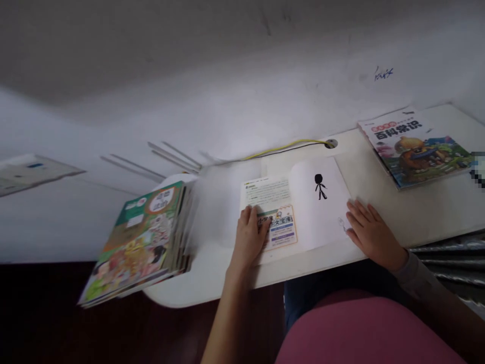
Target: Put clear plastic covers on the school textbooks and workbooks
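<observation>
An open book [267, 196] lies on the white table, with printed text and a coloured box on its left page. Its right page [303, 222] is mostly white, with a black stick figure [320, 187] and a faint small drawing near the lower right. My left hand [250, 235] rests flat over the lower left page, fingers stretched out. At the right page's outer edge, my right hand [371, 230] lies open with fingers spread, its fingertips at the paper.
A stack of books [140, 237] stands at the table's left end, slightly overhanging. Another book [415, 146] with a colourful cover lies at the right. Yellow and black cables [282, 147] run along the wall into a round hole [331, 144] in the white table [212, 268].
</observation>
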A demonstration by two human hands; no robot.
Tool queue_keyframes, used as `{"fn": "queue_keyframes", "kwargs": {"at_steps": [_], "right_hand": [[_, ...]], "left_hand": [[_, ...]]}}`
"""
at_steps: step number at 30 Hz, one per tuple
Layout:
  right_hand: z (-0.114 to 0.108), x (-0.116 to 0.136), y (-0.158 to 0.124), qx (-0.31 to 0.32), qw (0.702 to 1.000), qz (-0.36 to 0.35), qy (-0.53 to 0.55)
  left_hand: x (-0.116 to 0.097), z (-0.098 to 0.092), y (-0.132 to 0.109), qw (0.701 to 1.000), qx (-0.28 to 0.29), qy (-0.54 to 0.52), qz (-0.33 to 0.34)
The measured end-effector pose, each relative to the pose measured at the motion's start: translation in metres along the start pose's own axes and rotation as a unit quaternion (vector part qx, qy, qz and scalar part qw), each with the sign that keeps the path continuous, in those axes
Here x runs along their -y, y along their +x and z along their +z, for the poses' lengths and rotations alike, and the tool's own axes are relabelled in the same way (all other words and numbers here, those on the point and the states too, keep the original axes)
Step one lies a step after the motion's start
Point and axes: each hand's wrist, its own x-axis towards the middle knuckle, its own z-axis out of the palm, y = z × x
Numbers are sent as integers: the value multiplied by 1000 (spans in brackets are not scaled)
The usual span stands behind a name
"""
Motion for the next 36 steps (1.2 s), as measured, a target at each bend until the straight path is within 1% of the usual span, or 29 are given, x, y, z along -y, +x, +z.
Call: {"fn": "queue_keyframes", "kwargs": {"at_steps": [3,5,7,9,12,14,15,17,19,21,26,30,36], "right_hand": [[-2,25,19,-4,999,-37,22],[-1,43,30,9,997,-72,37],[4,55,37,34,995,-85,43],[9,60,40,59,995,-73,43],[15,59,39,78,995,-56,33],[17,57,37,82,995,-53,24],[17,56,37,83,995,-52,19],[16,56,36,86,995,-51,10],[15,56,37,86,995,-55,1],[16,56,37,85,995,-60,-4],[20,50,33,75,995,-72,-6],[20,45,32,66,995,-75,-4],[20,41,31,48,997,-65,-7]], "left_hand": [[6,-3,-13,998,-21,-33,-43],[5,-5,-17,995,-30,-62,-67],[4,-9,-21,991,-41,-96,-84],[5,-12,-25,983,-58,-140,-107],[7,-16,-30,957,-88,-240,-140],[9,-16,-32,940,-93,-294,-147],[10,-16,-33,938,-87,-302,-147],[12,-15,-32,949,-67,-268,-150],[14,-15,-30,967,-47,-202,-150],[16,-14,-28,977,-43,-156,-141],[17,-11,-24,983,-50,-123,-125],[9,-11,-25,989,-43,-56,-131],[2,-12,-26,991,-26,-17,-132]]}}
